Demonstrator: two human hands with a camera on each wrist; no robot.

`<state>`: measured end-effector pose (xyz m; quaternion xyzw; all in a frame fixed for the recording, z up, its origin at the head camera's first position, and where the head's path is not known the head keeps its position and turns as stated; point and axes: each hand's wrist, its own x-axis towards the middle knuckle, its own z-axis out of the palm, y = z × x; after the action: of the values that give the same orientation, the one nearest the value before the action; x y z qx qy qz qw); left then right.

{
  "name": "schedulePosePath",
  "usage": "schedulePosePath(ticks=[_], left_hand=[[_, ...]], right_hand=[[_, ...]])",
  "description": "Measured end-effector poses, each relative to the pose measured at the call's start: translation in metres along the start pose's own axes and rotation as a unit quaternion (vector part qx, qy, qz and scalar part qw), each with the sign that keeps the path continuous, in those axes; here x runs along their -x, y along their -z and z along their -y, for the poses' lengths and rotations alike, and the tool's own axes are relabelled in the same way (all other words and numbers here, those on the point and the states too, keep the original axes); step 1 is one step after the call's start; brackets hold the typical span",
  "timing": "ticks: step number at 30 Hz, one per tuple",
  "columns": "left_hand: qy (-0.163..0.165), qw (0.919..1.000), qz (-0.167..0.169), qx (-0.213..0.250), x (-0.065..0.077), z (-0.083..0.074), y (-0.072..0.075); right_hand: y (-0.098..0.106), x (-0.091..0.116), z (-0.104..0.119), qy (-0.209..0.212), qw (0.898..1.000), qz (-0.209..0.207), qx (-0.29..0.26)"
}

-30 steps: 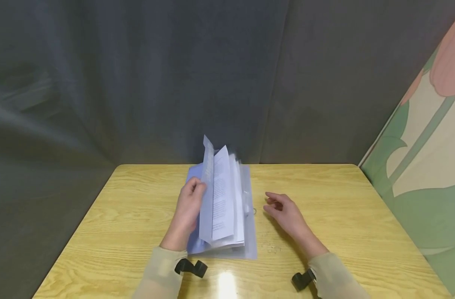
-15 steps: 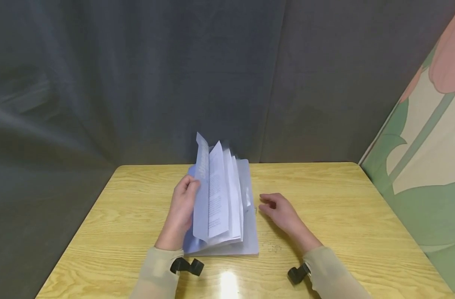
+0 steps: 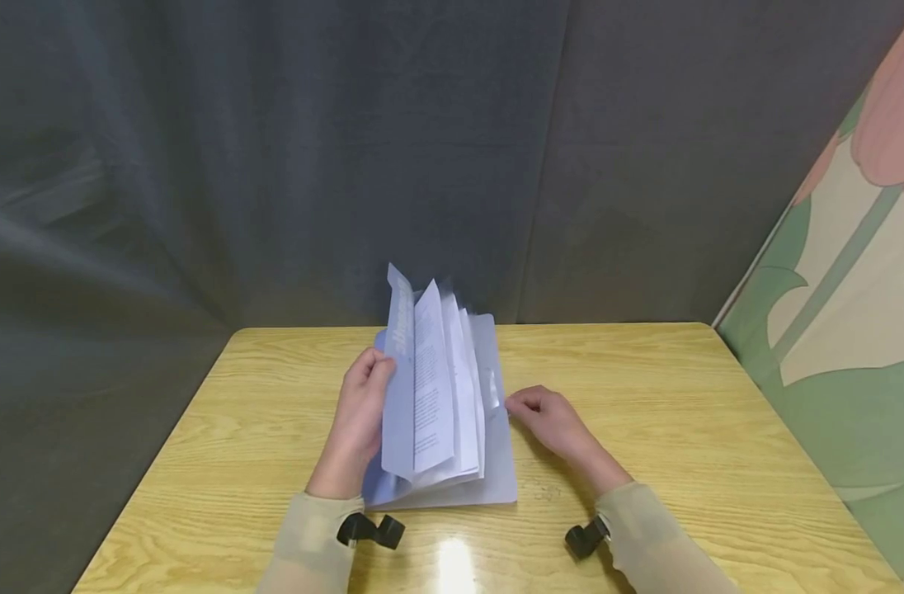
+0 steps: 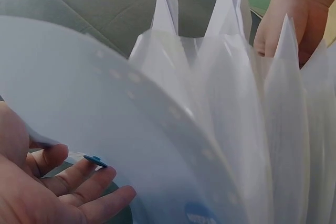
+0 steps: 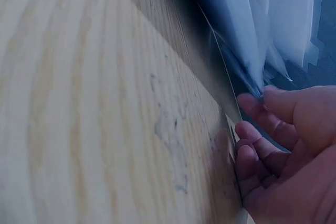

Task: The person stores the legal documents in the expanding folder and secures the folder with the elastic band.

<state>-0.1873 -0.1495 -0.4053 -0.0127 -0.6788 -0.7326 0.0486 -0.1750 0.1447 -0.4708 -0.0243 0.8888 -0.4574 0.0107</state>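
A blue translucent document folder (image 3: 496, 462) lies on the table with its front cover (image 3: 398, 412) raised. Inside it, pockets hold white printed sheets (image 3: 433, 388), fanned apart. My left hand (image 3: 360, 392) grips the raised cover by its left side; the left wrist view shows fingers (image 4: 107, 200) behind the cover and a small blue button near them. My right hand (image 3: 552, 421) is at the folder's right edge, near a clear plastic tab (image 3: 491, 392). Thumb and forefinger of the right hand (image 5: 294, 145) come together on a thin bluish edge; its exact part is hard to see.
The wooden table (image 3: 645, 396) extends to both sides of the folder, with faint scribbled marks (image 3: 547, 491) near the right hand. A dark curtain (image 3: 422, 148) hangs behind the table. At the right is a flower-patterned cloth (image 3: 853, 330).
The folder's cover has tilted further left with my left hand. My right hand has moved left to the folder's right edge, and its thumb and forefinger have closed together.
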Motion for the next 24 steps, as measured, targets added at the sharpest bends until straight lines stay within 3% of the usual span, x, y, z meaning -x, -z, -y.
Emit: schedulePosePath(ticks=[11,19,24], left_hand=[[-0.003,0.9999,0.004,-0.011,0.000,0.006,-0.003],[0.007,0.9992,0.005,-0.039,0.002,0.010,-0.008],[-0.005,0.9972,0.007,-0.075,0.003,0.014,-0.013]], right_hand=[[0.002,0.005,-0.002,-0.063,0.996,-0.021,-0.053],[0.007,0.010,-0.002,-0.103,0.983,-0.065,-0.136],[0.010,0.012,-0.003,-0.120,0.978,-0.078,-0.155]])
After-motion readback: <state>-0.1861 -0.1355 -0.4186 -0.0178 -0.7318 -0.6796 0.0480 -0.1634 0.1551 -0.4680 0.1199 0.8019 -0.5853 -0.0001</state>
